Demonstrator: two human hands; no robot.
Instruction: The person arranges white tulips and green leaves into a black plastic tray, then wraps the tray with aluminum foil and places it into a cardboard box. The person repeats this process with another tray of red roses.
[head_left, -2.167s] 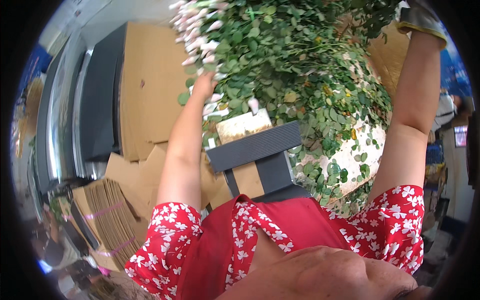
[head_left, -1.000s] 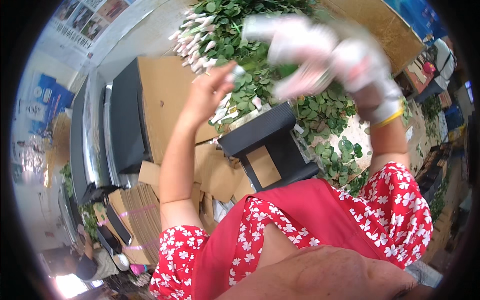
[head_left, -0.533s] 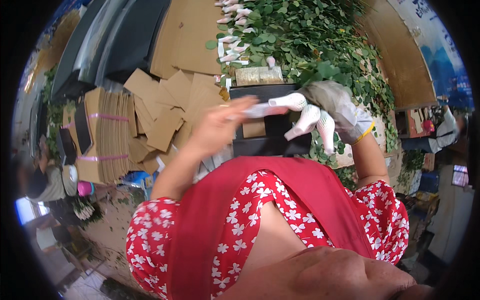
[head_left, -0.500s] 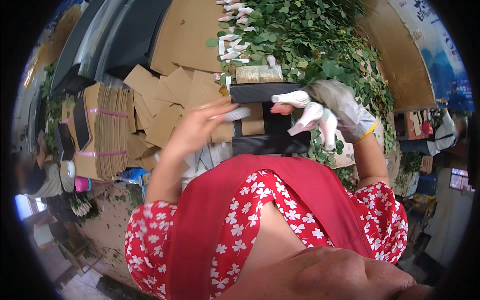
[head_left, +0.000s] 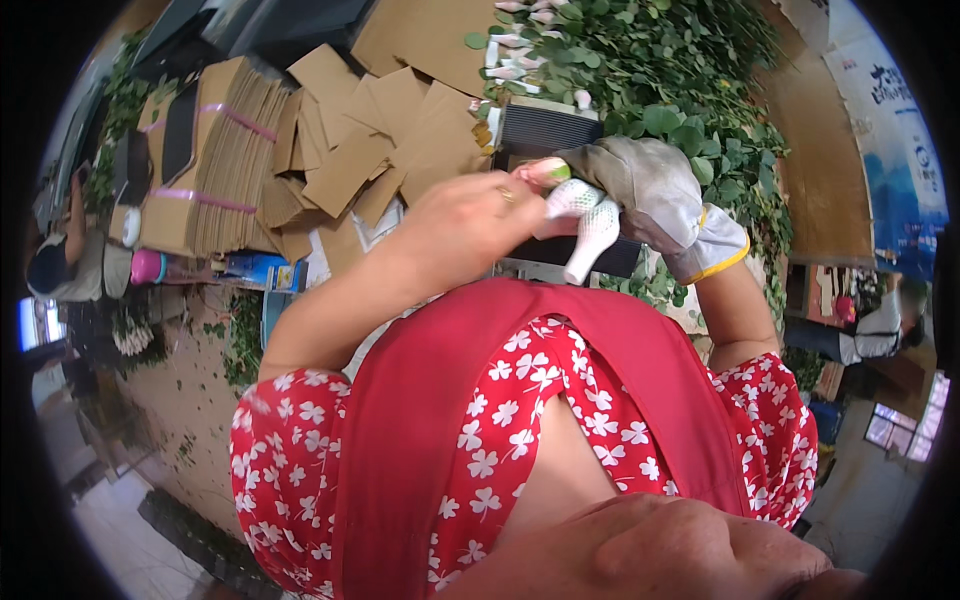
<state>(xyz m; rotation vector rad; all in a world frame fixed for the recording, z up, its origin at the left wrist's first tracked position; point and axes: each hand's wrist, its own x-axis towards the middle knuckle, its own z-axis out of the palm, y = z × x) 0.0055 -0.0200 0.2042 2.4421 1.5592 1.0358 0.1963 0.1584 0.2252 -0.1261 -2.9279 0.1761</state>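
My right hand (head_left: 640, 190), in a grey work glove with a yellow-edged cuff, is closed round several flowers near my chest. White foam net sleeves (head_left: 597, 238) cover some of their heads and point toward me. Among them is an uncovered pink rose (head_left: 545, 172) with green outer petals. Bare and wearing a ring, my left hand (head_left: 478, 222) is closed at the rose and the nets, its fingertips touching them. Whatever those fingers hold is hidden. Beneath both hands is a black ridged stand (head_left: 548, 128), partly covered by them.
Leafy flower stems (head_left: 690, 60) are heaped at the far right, with a row of netted blooms (head_left: 515, 55) along their left side. Loose cardboard pieces (head_left: 350, 175) and a strapped cardboard stack (head_left: 215, 150) lie left. Other people (head_left: 70, 260) are at both sides.
My left hand has moved right, from beside the stand to the flowers; the white net sleeve seen in its fingers is now hidden. My right hand has shifted slightly left and tilted the bunch.
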